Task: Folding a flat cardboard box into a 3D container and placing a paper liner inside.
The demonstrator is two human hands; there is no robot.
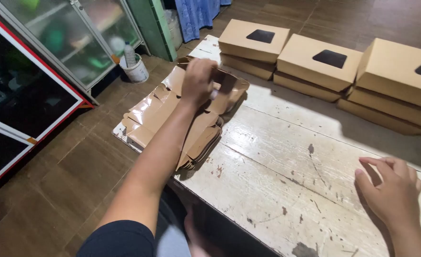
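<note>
Right hand (395, 192): nearest to me, resting on the bare near right part of the counter (286, 176), fingers loosely curled and a little apart; its grip is empty, nothing in it or under it that I can see.
Counter: worn, whitish painted boards with chips and dark marks, running away from the person toward the far end.
Left hand (198, 82): reached out along the counter's left edge, fingers closed down over the top piece of the flat carton stack (182, 119); the grip pinches a raised cardboard flap, though the fingertips themselves are hidden behind the knuckles.
Flat carton stack: brown unfolded blanks with a glossy inner face, piled at the left edge and hanging slightly past it; the top one is lifted and bent at its far end where the hand has it.
Doing it well, as I judge it: take only the top blank, so a thumb slid between layers would help; lift from the flap without creasing the glossy face, and steady the pile, since it overhangs the edge.
Finished boxes (320, 64): along the far right edge, brown lidded boxes with dark windows in the lids, stacked two high in three stacks side by side, well apart from both hands.
Floor (72, 176): brown tiles left of the counter, with a white tub and plastic bottle (130, 53) by a glass-fronted cabinet (63, 43).
</note>
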